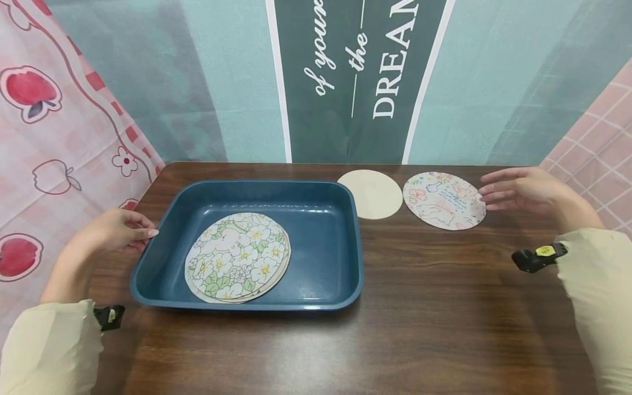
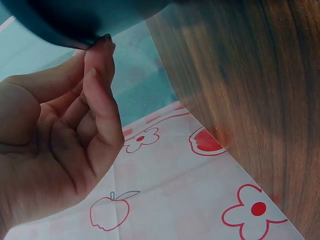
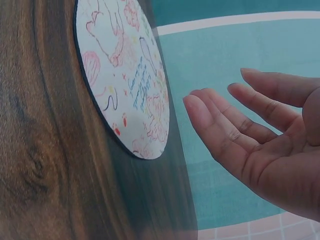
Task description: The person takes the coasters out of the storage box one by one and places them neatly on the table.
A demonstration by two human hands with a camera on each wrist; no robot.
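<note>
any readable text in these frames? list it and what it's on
"of your" – backdrop banner, cut off at the top edge
"the" – same banner
"DREAM" – same banner, cut off
Blue handwriting on the doodle-print round mat: too small to read
Yellow wrist-strap label: illegible

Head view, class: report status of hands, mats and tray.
Left hand touching tray rim. Right hand open beside patterned mat, not touching. Plain mat between; path clear.

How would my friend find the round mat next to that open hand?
Start at the blue tray on the brown table. Two round mats lie beyond its far right corner. Pick the rightmost mat, nearest the right hand: it has colourful drawings; its neighbour is plain cream.
</note>
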